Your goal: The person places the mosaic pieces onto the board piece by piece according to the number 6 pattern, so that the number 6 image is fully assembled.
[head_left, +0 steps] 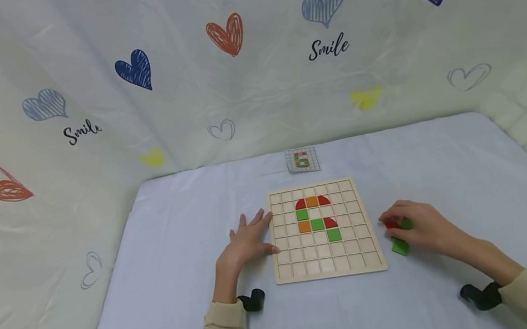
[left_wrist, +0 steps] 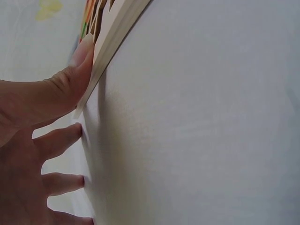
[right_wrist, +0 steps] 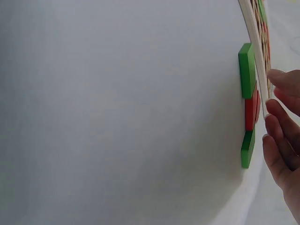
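Observation:
A wooden grid board (head_left: 298, 269) lies flat on the table, with several red, orange and green pieces in its upper middle cells. My left hand (head_left: 246, 244) has its fingers spread at the board's left edge. The left wrist view shows the thumb (left_wrist: 83, 58) against the board's rim and other fingertips on the cloth. To the right of the board, my right hand (head_left: 416, 224) hovers over loose pieces: a red one (right_wrist: 249, 113), a green block (right_wrist: 246, 70) and another green one (right_wrist: 248, 150). Its thumb and fingertips stand apart, with nothing visible between them.
A small card (head_left: 302, 159) with a coloured grid pattern lies behind the board. White cloth (head_left: 190, 219) covers the table, and a curtain with printed hearts (head_left: 227, 34) hangs at the back. Black wrist devices (head_left: 481, 297) sit at both cuffs.

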Demonstrator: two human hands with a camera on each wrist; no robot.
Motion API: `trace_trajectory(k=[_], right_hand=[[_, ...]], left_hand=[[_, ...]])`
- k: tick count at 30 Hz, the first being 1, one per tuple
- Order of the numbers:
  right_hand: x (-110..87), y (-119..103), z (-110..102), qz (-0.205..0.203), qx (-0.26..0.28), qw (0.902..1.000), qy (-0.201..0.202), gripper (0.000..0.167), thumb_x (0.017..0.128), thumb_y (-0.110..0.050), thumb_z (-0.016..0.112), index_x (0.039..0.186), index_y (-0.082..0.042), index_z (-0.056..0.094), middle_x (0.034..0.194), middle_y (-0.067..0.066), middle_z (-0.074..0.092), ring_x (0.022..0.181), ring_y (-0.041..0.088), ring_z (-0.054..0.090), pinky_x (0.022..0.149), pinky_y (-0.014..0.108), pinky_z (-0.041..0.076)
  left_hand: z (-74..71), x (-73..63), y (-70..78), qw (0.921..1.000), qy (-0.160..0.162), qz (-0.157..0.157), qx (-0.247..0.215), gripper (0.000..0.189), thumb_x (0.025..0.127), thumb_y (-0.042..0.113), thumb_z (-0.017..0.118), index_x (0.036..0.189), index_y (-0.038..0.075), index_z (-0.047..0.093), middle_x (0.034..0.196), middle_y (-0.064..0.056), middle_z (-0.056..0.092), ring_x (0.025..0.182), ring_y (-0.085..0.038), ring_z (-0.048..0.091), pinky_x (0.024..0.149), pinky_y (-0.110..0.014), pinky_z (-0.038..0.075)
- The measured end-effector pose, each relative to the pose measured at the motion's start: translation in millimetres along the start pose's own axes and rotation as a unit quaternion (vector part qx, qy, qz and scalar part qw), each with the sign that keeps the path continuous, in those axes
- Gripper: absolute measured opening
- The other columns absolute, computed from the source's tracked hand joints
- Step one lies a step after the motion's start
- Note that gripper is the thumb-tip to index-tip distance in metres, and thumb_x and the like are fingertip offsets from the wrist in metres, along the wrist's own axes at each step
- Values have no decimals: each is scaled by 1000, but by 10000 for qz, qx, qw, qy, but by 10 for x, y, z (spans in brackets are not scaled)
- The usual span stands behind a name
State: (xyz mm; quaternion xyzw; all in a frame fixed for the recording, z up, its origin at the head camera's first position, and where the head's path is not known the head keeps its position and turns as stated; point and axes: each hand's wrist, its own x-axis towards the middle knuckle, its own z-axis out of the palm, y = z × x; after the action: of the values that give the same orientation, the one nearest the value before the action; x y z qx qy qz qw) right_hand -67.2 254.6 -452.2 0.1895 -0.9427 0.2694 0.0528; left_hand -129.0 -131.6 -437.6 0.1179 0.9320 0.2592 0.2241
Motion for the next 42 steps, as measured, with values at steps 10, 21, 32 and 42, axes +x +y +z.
trace_trajectory(k=[10,21,32,42], right_hand=[[-41,88,-21,185,-131,9996,156,27,73,-4,90,98,-5,78,89,-2,70,78,15,63,67,28,57],[13,56,23,878,-68,9960,-146,19,79,-10,87,93,-4,76,88,1,68,80,17,59,66,26,53],[96,-8,0,878,365,9942,-508,18,82,-4,84,94,-6,70,84,-2,70,75,11,62,66,23,54],[86,-33,-24,760,521,9946,-478,24,83,-2,83,105,-6,76,95,-1,75,81,11,67,73,25,59]], left_hand=[[-21,-6,-6,10000,43,-3,28,91,84,29,85,161,21,37,171,-3,23,158,-47,-1,117,-78,5],[-6,0,-2,10000,4,-5,9,91,84,30,85,161,21,37,171,-3,23,158,-47,-1,118,-77,5],[6,22,-1,10000,10,28,-4,91,84,29,85,161,21,37,171,-3,23,158,-46,-1,118,-77,4],[12,17,-7,10000,32,-36,21,91,84,29,85,161,22,37,171,-2,23,159,-45,-1,119,-76,4]])
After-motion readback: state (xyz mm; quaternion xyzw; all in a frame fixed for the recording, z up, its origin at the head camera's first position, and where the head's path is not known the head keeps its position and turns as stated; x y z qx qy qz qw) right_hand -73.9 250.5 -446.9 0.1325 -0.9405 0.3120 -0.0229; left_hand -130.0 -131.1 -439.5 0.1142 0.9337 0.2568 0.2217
